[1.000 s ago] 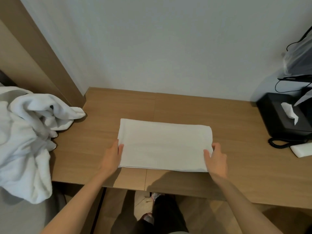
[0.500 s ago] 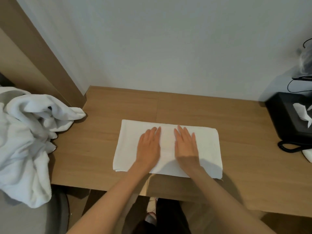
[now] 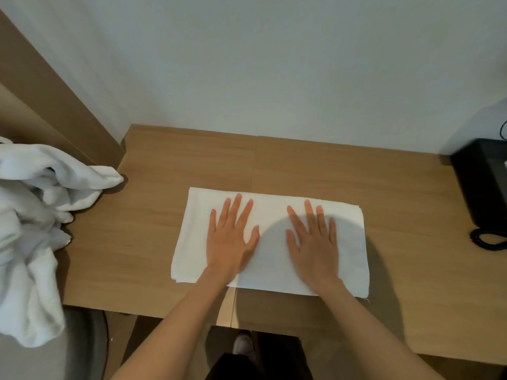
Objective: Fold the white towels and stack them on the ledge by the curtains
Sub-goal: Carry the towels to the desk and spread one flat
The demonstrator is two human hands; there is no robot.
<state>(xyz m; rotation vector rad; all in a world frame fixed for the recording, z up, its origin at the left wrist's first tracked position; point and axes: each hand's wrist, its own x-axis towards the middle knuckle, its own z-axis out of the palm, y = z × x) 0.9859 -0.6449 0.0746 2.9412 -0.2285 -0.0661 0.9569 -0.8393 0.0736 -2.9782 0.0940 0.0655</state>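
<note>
A folded white towel (image 3: 270, 207) lies flat as a wide rectangle on the wooden desk (image 3: 153, 220), near its front edge. My left hand (image 3: 231, 237) presses on the towel's left half, palm down with fingers straight and spread. My right hand (image 3: 312, 239) presses the same way on the right half. A gap of bare towel shows between the two hands. A heap of crumpled white towels (image 3: 30, 237) sits at the left, with one corner resting on the desk's left end.
A black tissue box (image 3: 482, 187) stands at the desk's right end with a coiled black cord (image 3: 487, 238) in front of it. A white wall runs behind the desk, and a wooden panel (image 3: 52, 105) rises at the left. My legs show below the desk edge.
My hands went from the towel's two short ends onto its middle, then slid apart toward its left and right halves. The view has shifted slightly to the left.
</note>
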